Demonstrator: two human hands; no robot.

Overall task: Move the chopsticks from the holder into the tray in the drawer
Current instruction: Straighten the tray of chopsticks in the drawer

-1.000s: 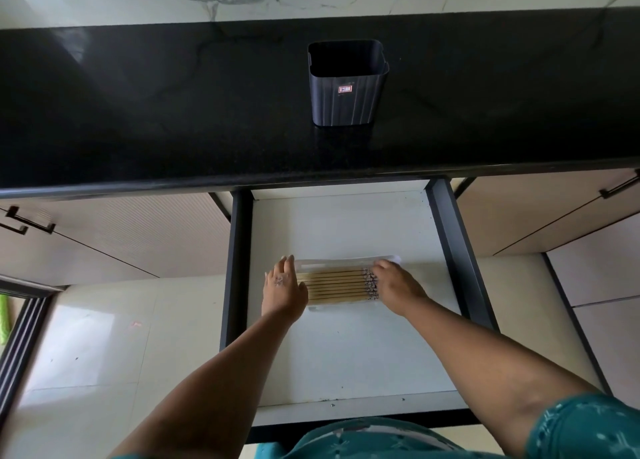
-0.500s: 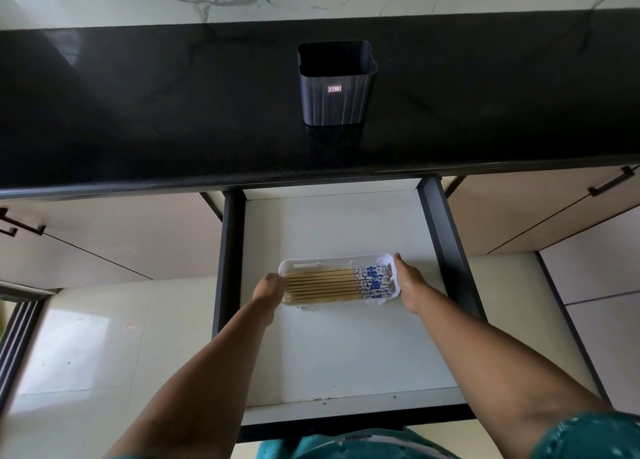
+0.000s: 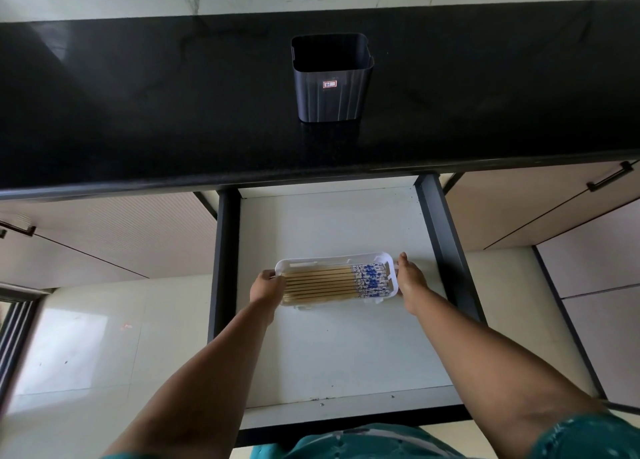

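A white tray (image 3: 332, 258) lies in the open drawer (image 3: 346, 354), long side left to right. Several wooden chopsticks (image 3: 322, 284) with blue-and-white patterned ends lie side by side in it, patterned ends to the right. My left hand (image 3: 266, 287) grips the tray's left end and my right hand (image 3: 410, 280) grips its right end. The dark ribbed holder (image 3: 332, 91) stands upright on the black countertop (image 3: 138, 95) behind the drawer, and nothing shows inside it.
The drawer has dark side rails (image 3: 446, 244) and a white floor. Beige cabinet fronts with dark handles (image 3: 609, 181) flank it on both sides. A pale tiled floor (image 3: 86, 348) lies below at left. A marble wall runs behind the counter.
Both hands came off the top of the chopsticks and moved out to the two ends of the tray, which now shows in full.
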